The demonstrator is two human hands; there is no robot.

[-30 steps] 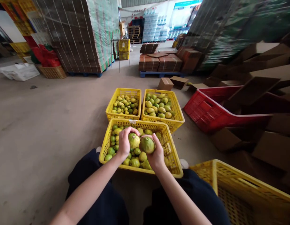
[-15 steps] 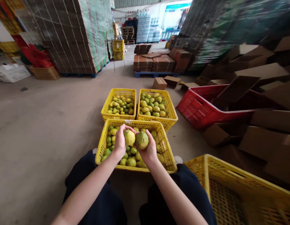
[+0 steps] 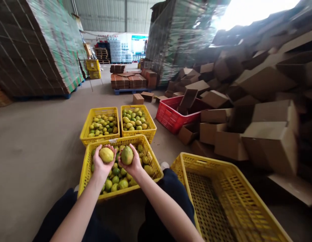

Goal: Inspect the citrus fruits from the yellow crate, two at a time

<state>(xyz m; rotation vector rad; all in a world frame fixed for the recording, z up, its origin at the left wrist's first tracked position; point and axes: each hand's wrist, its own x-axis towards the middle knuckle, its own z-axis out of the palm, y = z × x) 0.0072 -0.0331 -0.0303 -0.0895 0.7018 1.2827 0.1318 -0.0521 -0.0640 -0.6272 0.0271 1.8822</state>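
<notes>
My left hand (image 3: pixel 101 164) cups a yellow lemon (image 3: pixel 106 155), its fingers curled round the fruit from below. In my right hand (image 3: pixel 134 164) rests a greener lemon (image 3: pixel 127 155), gripped between thumb and fingers. Both hands are above the near yellow crate (image 3: pixel 82 171), a gap between them. Green and yellow lemons (image 3: pixel 115 179) fill that crate, partly hidden by my hands and forearms. Behind it stand a left yellow crate (image 3: pixel 86 129) with smaller lemons and a right yellow crate (image 3: pixel 150 131) with larger ones.
To my right is a yellow crate (image 3: pixel 208 161) with its slatted floor showing. A red crate (image 3: pixel 171 117) and a heap of cardboard boxes (image 3: pixel 267 141) lie beyond it. Flattened cartons (image 3: pixel 130 81) sit on a blue pallet ahead, and wrapped stacks (image 3: pixel 60 50) rise on both sides.
My view has swung to the right, bringing more of the right-hand crate and boxes into sight. My hands have moved apart and the lemons are turned; each hand keeps its lemon.
</notes>
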